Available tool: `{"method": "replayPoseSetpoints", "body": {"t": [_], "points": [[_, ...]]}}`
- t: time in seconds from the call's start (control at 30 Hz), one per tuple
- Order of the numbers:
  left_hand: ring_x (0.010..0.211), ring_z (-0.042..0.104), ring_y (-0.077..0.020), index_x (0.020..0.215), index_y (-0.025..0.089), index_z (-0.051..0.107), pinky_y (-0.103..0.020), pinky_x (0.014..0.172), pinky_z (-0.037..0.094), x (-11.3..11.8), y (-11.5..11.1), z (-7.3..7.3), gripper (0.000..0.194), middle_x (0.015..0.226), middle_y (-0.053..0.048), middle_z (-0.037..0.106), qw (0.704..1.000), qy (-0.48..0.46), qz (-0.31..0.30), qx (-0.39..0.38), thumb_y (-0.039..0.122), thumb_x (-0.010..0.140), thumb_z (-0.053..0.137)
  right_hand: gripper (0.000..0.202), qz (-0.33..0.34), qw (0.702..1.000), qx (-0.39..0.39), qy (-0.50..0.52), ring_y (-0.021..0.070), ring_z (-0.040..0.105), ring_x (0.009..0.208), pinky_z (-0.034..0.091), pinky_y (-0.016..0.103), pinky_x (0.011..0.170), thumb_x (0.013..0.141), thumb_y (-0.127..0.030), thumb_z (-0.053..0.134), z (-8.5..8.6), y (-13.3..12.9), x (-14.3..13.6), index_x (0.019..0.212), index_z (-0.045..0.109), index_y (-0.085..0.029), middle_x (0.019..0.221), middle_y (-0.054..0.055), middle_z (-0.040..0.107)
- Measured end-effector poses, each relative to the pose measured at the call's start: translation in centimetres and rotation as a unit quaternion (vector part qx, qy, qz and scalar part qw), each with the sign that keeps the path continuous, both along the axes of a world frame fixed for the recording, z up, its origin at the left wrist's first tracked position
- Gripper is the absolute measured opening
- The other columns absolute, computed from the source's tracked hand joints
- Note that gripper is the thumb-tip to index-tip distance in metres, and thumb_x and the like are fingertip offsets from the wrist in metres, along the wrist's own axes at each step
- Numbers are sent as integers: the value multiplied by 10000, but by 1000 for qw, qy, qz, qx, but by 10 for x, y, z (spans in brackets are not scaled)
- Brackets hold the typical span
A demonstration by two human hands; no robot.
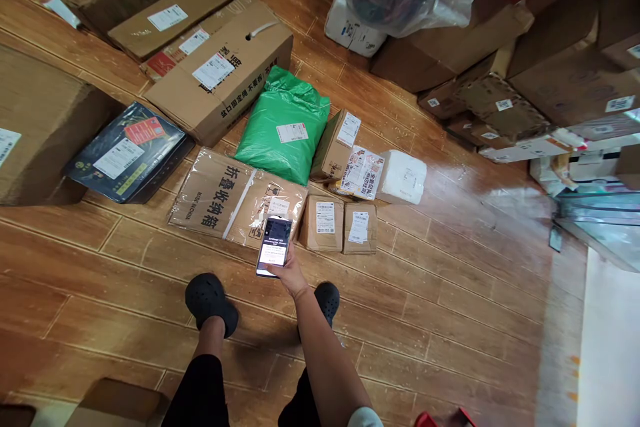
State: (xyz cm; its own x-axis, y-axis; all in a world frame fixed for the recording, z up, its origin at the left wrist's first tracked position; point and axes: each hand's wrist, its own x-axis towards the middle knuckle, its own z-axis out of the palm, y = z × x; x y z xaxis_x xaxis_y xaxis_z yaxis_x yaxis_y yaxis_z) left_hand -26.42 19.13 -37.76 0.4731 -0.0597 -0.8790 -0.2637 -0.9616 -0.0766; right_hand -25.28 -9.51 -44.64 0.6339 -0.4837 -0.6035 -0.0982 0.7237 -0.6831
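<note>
Our right hand (291, 275) has its grip closed around a phone (274, 246), screen up, held just above the labelled flat carton (235, 200) beyond it, with small boxes (339, 223) alongside; our left hand is unseen.

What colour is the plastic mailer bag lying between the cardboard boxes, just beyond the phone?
Bright green, with a white label; the plastic mailer bag shows clearly in the head view.

Wood-plank floor (450, 320) — glossy, window glare; stacked cartons (560, 73) right, perhaps against wall.
</note>
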Motion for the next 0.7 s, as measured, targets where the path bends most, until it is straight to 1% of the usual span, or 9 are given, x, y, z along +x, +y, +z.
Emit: {"method": "replayPoseSetpoints", "body": {"t": [0.07, 0.13, 0.17, 0.23, 0.3, 0.37, 0.47, 0.57, 0.7], "points": [[1284, 485, -316, 1228, 292, 590, -522, 1020, 469, 25, -32, -59, 448, 1289, -77, 599, 1000, -4, -5, -19, 524, 844, 593, 756, 4, 1000, -2, 5, 253, 679, 1022, 580, 404, 852, 546, -348, 862, -1, -1, -1, 1215, 514, -296, 1130, 23, 711], [1262, 511, -343, 1280, 249, 559, -584, 1003, 470, 44, -56, -107, 583, 1255, -125, 615, 999, -5, -8, -37, 534, 780, 658, 607, 0, 1000, -3, 17, 246, 675, 1026, 578, 393, 847, 635, -390, 798, -5, -1, -2, 1175, 537, -298, 1113, 15, 715], [1282, 496, -366, 1262, 284, 582, -578, 980, 482, 50, -63, -124, 560, 1239, -104, 631, 999, -6, -10, -49, 544, 772, 652, 530, -4, 1000, -3, 24, 242, 671, 1033, 576, 386, 849, 676, -408, 762, -7, -1, -2, 1149, 550, -298, 1106, 9, 716], [1322, 453, -396, 1207, 357, 622, -560, 921, 502, 54, -67, -144, 500, 1220, -61, 649, 998, -9, -12, -63, 570, 755, 638, 417, -13, 999, -2, 37, 237, 665, 1039, 574, 378, 846, 730, -434, 705, -10, -1, -3, 1099, 570, -295, 1091, 3, 718], [1339, 427, -412, 1196, 364, 632, -554, 902, 506, 53, -63, -148, 513, 1235, -58, 643, 997, -11, -12, -69, 586, 733, 644, 379, -19, 999, -2, 43, 236, 662, 1037, 574, 374, 839, 747, -448, 683, -11, 0, -3, 1075, 579, -290, 1081, 3, 719], [1331, 433, -415, 1251, 325, 599, -577, 948, 489, 52, -59, -145, 576, 1269, -80, 622, 998, -10, -9, -69, 591, 742, 637, 399, -23, 999, -2, 44, 236, 658, 1043, 573, 369, 837, 737, -443, 693, -10, 1, -2, 1087, 578, -288, 1079, 3, 718], [1316, 440, -409, 1319, 280, 536, -613, 1024, 444, 52, -58, -140, 573, 1296, -65, 596, 998, -9, -2, -62, 596, 842, 521, 478, -20, 999, 1, 39, 241, 658, 1043, 573, 364, 827, 691, -403, 734, -5, 2, -2, 1125, 570, -289, 1067, 0, 723], [1312, 431, -402, 1323, 224, 527, -579, 1056, 434, 53, -62, -135, 569, 1326, -53, 562, 999, -8, 7, -53, 592, 899, 428, 550, -10, 1000, 6, 26, 245, 671, 1016, 579, 362, 804, 648, -358, 761, 2, 2, -2, 1155, 559, -294, 1045, 0, 731], [1306, 436, -392, 1279, 198, 560, -548, 1043, 451, 53, -63, -127, 540, 1341, -51, 548, 999, -4, 19, -49, 568, 914, 412, 619, 1, 1000, 3, 10, 251, 667, 1045, 575, 371, 837, 620, -318, 775, 11, 2, -1, 1191, 539, -303, 1092, 6, 725]]}}
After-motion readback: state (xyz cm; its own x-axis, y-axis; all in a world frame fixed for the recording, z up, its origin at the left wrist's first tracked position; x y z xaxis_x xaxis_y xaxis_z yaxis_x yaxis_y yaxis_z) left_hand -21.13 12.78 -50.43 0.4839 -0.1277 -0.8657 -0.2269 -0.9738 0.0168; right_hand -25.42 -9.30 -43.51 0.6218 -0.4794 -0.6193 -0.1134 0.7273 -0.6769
